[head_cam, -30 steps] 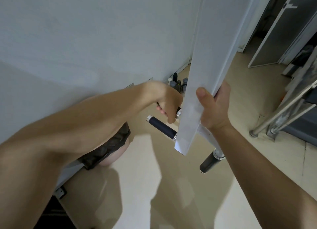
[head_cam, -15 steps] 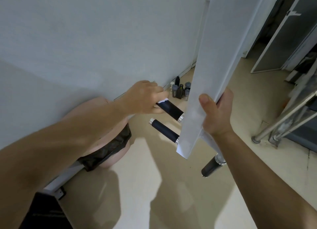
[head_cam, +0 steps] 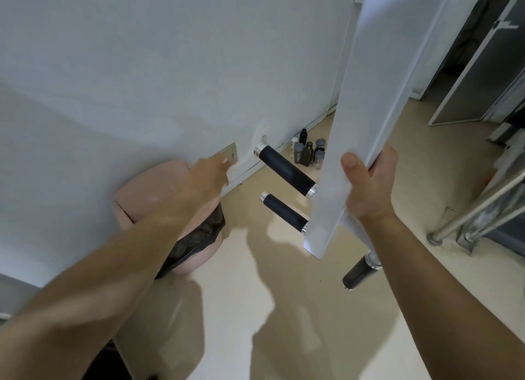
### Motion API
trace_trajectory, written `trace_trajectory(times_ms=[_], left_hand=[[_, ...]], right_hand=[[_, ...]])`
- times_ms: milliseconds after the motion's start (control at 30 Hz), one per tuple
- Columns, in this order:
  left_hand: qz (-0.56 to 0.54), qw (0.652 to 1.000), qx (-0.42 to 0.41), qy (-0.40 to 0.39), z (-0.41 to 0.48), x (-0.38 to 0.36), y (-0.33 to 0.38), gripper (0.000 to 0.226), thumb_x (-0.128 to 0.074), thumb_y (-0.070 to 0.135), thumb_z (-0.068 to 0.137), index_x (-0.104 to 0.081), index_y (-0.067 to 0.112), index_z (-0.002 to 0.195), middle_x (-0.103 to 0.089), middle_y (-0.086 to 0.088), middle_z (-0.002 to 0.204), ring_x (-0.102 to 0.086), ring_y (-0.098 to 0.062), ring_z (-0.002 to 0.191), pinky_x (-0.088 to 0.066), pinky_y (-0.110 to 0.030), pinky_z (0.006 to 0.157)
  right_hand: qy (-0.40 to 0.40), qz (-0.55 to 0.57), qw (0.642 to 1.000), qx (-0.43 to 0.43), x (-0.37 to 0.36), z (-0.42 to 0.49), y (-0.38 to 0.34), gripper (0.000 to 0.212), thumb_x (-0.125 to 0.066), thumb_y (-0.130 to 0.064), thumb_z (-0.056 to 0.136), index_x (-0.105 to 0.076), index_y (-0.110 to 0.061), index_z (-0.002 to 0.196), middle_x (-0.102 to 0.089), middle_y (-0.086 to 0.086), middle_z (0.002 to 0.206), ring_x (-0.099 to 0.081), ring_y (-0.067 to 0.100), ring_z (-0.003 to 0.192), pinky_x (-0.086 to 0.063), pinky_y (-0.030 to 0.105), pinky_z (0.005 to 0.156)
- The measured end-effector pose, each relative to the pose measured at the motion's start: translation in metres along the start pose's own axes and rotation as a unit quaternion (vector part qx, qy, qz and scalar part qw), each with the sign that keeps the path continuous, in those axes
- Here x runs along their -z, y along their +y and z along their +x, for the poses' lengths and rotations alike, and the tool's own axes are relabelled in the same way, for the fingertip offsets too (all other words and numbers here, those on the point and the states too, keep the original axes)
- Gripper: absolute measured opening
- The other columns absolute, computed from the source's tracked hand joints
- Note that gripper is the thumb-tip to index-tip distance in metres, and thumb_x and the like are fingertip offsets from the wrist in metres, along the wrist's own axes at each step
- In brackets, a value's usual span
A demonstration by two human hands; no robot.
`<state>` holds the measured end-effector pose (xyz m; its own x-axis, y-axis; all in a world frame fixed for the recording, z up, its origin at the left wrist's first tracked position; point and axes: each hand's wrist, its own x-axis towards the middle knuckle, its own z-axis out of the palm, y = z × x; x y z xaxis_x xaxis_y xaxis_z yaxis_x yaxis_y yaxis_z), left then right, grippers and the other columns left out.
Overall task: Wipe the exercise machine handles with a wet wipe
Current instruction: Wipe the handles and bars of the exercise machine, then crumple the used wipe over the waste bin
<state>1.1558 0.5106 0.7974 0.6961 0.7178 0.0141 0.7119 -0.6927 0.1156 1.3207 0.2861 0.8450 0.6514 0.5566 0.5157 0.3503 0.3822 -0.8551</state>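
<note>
Three black foam handles with chrome ends stick out of a white machine beam [head_cam: 363, 109]: an upper handle [head_cam: 287, 170], a lower handle [head_cam: 284, 212] and a third handle [head_cam: 359, 273] on the near side. My right hand [head_cam: 369, 186] grips the beam's lower part, thumb on its front face. My left hand [head_cam: 208, 176] is blurred, well left of the handles and above a pink bin [head_cam: 159, 186]. Its fingers are curled, and a small white bit of wet wipe [head_cam: 225, 160] shows at the fingertips.
The pink bin has a black liner [head_cam: 199, 237] and stands against the white wall [head_cam: 142, 67]. Several small bottles [head_cam: 308, 152] sit on the floor by the wall. Metal frame legs [head_cam: 468, 223] stand at the right. A door [head_cam: 483, 67] is open at the far right.
My left hand has slid off the upper handle and swung left, to above the pink bin. The upper handle is now fully uncovered. My right hand still holds the beam.
</note>
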Motion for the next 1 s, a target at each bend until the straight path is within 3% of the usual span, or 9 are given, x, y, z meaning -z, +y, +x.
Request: trace_trajectory(times_ms=[100, 200, 300, 433, 533, 633, 733, 867, 1000], left_hand=[[-0.196, 0.975, 0.102, 0.015, -0.048, -0.012, 0.009, 0.021, -0.044, 0.015, 0.105, -0.057, 0.007, 0.091, -0.064, -0.006, 0.08, -0.06, -0.015, 0.07, -0.044, -0.01, 0.053], [-0.44, 0.872, 0.21, 0.036, -0.08, -0.032, 0.017, 0.018, -0.057, 0.015, 0.097, -0.066, 0.005, 0.085, -0.067, -0.007, 0.073, -0.071, -0.03, 0.074, -0.055, -0.024, 0.056], [-0.484, 0.832, 0.265, 0.06, -0.105, -0.045, 0.022, 0.012, -0.065, 0.018, 0.082, -0.069, 0.015, 0.071, -0.068, 0.0, 0.063, -0.065, -0.019, 0.065, -0.06, -0.037, 0.067], [-0.54, 0.784, 0.294, 0.088, -0.141, -0.045, 0.051, 0.037, -0.08, 0.016, 0.082, -0.047, 0.015, 0.065, -0.056, -0.001, 0.055, -0.057, -0.02, 0.059, -0.056, -0.034, 0.065], [-0.581, 0.749, 0.302, 0.105, -0.167, -0.05, 0.074, 0.036, -0.075, -0.003, 0.084, -0.044, 0.012, 0.072, -0.052, -0.012, 0.072, -0.06, -0.024, 0.06, -0.058, -0.03, 0.062], [-0.606, 0.722, 0.312, 0.121, -0.195, -0.05, 0.094, 0.025, -0.07, -0.009, 0.085, -0.053, 0.008, 0.078, -0.059, -0.016, 0.081, -0.068, -0.014, 0.058, -0.057, -0.023, 0.059], [-0.641, 0.675, 0.336, 0.141, -0.225, -0.05, 0.107, 0.014, -0.059, -0.014, 0.088, -0.064, -0.004, 0.097, -0.066, -0.022, 0.091, -0.07, -0.016, 0.069, -0.057, -0.02, 0.062], [-0.655, 0.636, 0.371, 0.17, -0.264, -0.051, 0.111, 0.022, -0.059, -0.01, 0.088, -0.07, 0.0, 0.105, -0.074, -0.018, 0.096, -0.073, -0.019, 0.08, -0.057, -0.02, 0.067], [-0.659, 0.585, 0.419, 0.22, -0.29, -0.054, 0.097, 0.018, -0.058, -0.005, 0.088, -0.068, 0.008, 0.095, -0.072, -0.018, 0.087, -0.07, -0.02, 0.073, -0.058, -0.026, 0.068]], right_hand=[[0.011, -0.016, 1.0, -0.004, 0.003, -0.002, 0.001, 0.033, -0.067, -0.047, 0.075, -0.059, -0.029, 0.103, -0.064, -0.015, 0.087, -0.064, 0.019, 0.084, -0.057, 0.041, 0.07], [0.034, -0.066, 0.997, 0.02, 0.006, -0.007, -0.001, 0.046, -0.065, -0.045, 0.078, -0.048, -0.02, 0.112, -0.06, -0.021, 0.094, -0.062, 0.006, 0.085, -0.054, 0.03, 0.073], [0.047, -0.164, 0.985, 0.005, 0.006, -0.029, 0.001, 0.053, -0.059, -0.051, 0.081, -0.041, -0.019, 0.119, -0.059, -0.017, 0.096, -0.058, 0.0, 0.078, -0.047, 0.025, 0.068], [0.045, -0.276, 0.96, 0.031, 0.01, -0.074, 0.01, 0.07, -0.061, -0.03, 0.092, -0.03, -0.009, 0.15, -0.049, 0.01, 0.139, -0.051, 0.029, 0.122, -0.049, 0.043, 0.093], [0.058, -0.314, 0.937, 0.146, 0.011, -0.116, 0.006, 0.068, -0.066, -0.006, 0.08, -0.04, -0.004, 0.143, -0.047, 0.021, 0.135, -0.048, 0.04, 0.118, -0.044, 0.048, 0.099], [-0.083, -0.25, 0.936, 0.232, 0.01, -0.164, 0.004, 0.056, -0.064, -0.001, 0.073, -0.055, -0.011, 0.127, -0.05, 0.007, 0.12, -0.056, 0.031, 0.103, -0.05, 0.043, 0.087], [-0.262, -0.206, 0.935, 0.118, -0.001, -0.193, 0.003, 0.06, -0.061, -0.003, 0.077, -0.054, -0.021, 0.134, -0.052, 0.006, 0.124, -0.056, 0.025, 0.107, -0.054, 0.037, 0.084], [-0.418, -0.222, 0.875, -0.101, -0.029, -0.201, 0.003, 0.055, -0.054, -0.019, 0.097, -0.042, -0.026, 0.15, -0.038, 0.007, 0.149, -0.048, 0.025, 0.128, -0.044, 0.035, 0.104], [-0.484, -0.043, 0.816, -0.313, -0.061, -0.206, 0.004, 0.027, -0.052, -0.026, 0.098, -0.072, -0.025, 0.116, -0.074, 0.002, 0.109, -0.069, 0.026, 0.105, -0.055, 0.043, 0.094]])
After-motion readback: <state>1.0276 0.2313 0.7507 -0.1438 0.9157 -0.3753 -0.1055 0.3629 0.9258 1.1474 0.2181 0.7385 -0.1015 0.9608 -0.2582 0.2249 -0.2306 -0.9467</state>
